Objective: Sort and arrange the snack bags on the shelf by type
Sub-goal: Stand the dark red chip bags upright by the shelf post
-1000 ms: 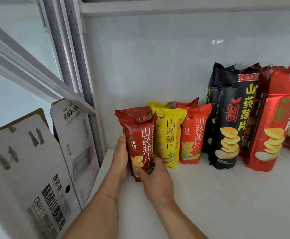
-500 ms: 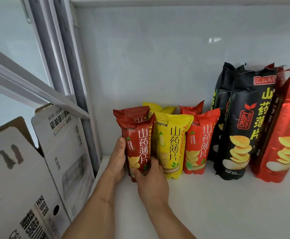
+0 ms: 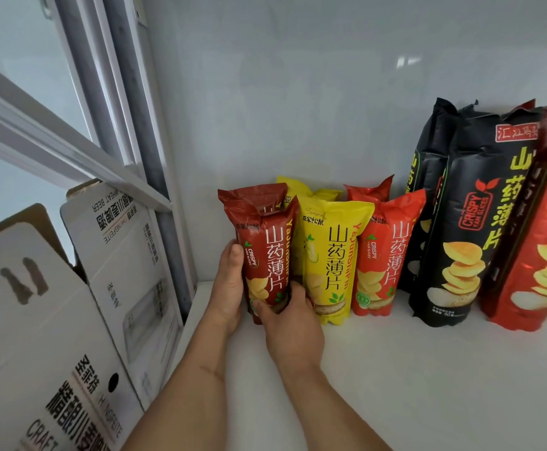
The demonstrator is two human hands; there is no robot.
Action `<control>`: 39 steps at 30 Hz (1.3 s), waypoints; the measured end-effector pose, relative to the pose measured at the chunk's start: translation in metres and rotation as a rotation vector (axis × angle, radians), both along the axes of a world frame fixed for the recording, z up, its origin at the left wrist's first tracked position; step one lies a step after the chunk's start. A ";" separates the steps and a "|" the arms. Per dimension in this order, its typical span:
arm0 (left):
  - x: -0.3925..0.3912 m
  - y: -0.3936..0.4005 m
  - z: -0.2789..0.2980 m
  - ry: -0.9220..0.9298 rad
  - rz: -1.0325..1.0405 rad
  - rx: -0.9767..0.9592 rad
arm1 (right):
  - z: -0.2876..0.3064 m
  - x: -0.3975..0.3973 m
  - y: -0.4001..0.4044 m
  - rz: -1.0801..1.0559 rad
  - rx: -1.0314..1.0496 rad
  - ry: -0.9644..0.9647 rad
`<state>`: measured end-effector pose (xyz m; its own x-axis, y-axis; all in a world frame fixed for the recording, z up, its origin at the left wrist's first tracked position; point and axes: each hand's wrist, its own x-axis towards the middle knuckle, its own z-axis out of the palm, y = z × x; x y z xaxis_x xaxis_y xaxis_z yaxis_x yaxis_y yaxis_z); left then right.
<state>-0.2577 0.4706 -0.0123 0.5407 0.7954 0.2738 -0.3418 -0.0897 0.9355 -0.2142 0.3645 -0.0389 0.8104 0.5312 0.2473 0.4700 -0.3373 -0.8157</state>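
Small dark red foil snack bag (image 3: 267, 252) held upright on white shelf (image 3: 395, 369), gripped by left hand (image 3: 230, 288) and right hand (image 3: 290, 327), flanked by small yellow foil snack bag (image 3: 330, 258)

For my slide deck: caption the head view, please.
Both hands grip a dark red snack bag beside yellow and orange ones.
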 end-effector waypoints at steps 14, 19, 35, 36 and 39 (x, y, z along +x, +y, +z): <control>-0.028 -0.036 -0.010 0.334 0.215 0.206 | -0.005 -0.002 -0.040 -0.162 -0.021 -0.173; -0.031 -0.039 -0.016 0.368 0.194 0.193 | -0.002 0.015 -0.055 -0.350 0.042 -0.208; -0.031 -0.050 -0.023 0.407 0.257 0.190 | -0.010 0.028 -0.049 -0.236 -0.107 -0.117; -0.031 -0.050 -0.023 0.415 0.256 0.198 | -0.010 0.028 -0.049 -0.236 -0.107 -0.113; -0.032 -0.052 -0.025 0.452 0.252 0.219 | -0.009 0.027 -0.052 -0.241 -0.091 -0.110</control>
<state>-0.2898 0.4186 -0.0370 0.4430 0.8659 0.2322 0.1455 -0.3251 0.9344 -0.1867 0.3127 -0.0481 0.8869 0.3506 0.3007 0.4514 -0.5194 -0.7256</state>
